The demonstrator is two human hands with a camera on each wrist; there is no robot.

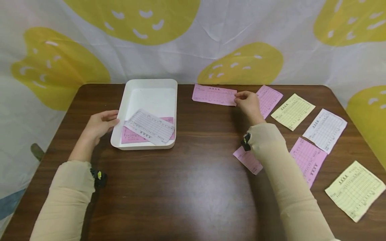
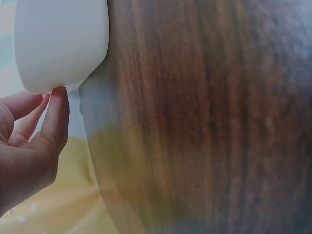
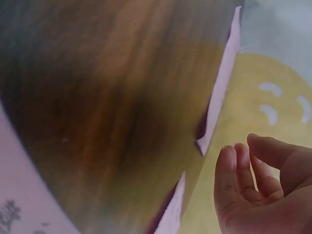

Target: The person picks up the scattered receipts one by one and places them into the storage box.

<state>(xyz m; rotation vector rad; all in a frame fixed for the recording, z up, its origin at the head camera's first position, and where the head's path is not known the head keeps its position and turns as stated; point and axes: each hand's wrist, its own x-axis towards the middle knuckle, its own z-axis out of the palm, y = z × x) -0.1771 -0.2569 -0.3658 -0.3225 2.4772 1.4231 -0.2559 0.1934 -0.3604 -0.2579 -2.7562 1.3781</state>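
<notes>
A white tray [image 1: 150, 95] stands at the left of the table. My left hand [image 1: 101, 124] touches its outer left wall with the fingertips, which also show against the tray side [image 2: 63, 44] in the left wrist view. Inside the tray a white printed slip [image 1: 149, 125] lies across a pink slip [image 1: 129, 136]. At the far edge my right hand [image 1: 248, 103] is over the right end of another pink slip [image 1: 212, 94]. In the right wrist view a gap separates its bent fingers [image 3: 225, 175] from that slip [image 3: 222, 87], and nothing is held.
Right of my right hand lie a pink slip [image 1: 269, 97], a yellow slip [image 1: 293, 112], a white slip [image 1: 325, 130], a second pink slip [image 1: 308, 160] and a second yellow slip [image 1: 356, 190]. One more pink slip [image 1: 248, 160] is partly under my right forearm. A patterned curtain [image 1: 181, 63] hangs behind the table.
</notes>
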